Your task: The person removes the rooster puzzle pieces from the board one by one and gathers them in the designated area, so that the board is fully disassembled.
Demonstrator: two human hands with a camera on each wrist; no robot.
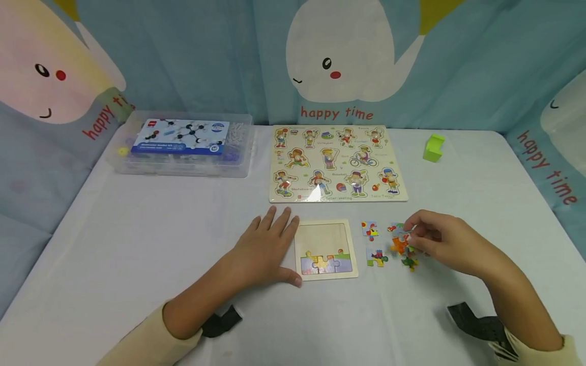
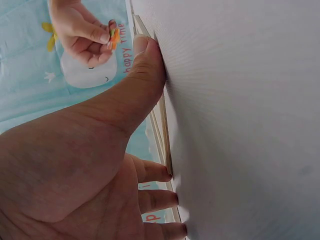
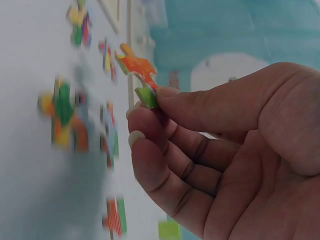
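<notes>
My right hand (image 1: 450, 246) pinches an orange and green jigsaw piece (image 3: 137, 67) between thumb and fingertips, held above the table in the right wrist view. Beneath and beside it lie several loose pieces, among them one with a bird-like picture (image 1: 370, 230) and a multicoloured one (image 1: 377, 257). My left hand (image 1: 265, 249) lies with fingers stretched along the left side of a small wooden puzzle tray (image 1: 322, 237), its thumb at the lower left corner. A row of joined pieces (image 1: 326, 265) fills the tray's bottom; bare wood shows above them.
Behind the tray lies a larger board with sports figures (image 1: 339, 162). A clear plastic case (image 1: 183, 165) with a blue-and-white card stands at the back left. A bright green block (image 1: 433, 148) sits at the back right. A blue printed curtain (image 1: 206, 61) hangs behind the table.
</notes>
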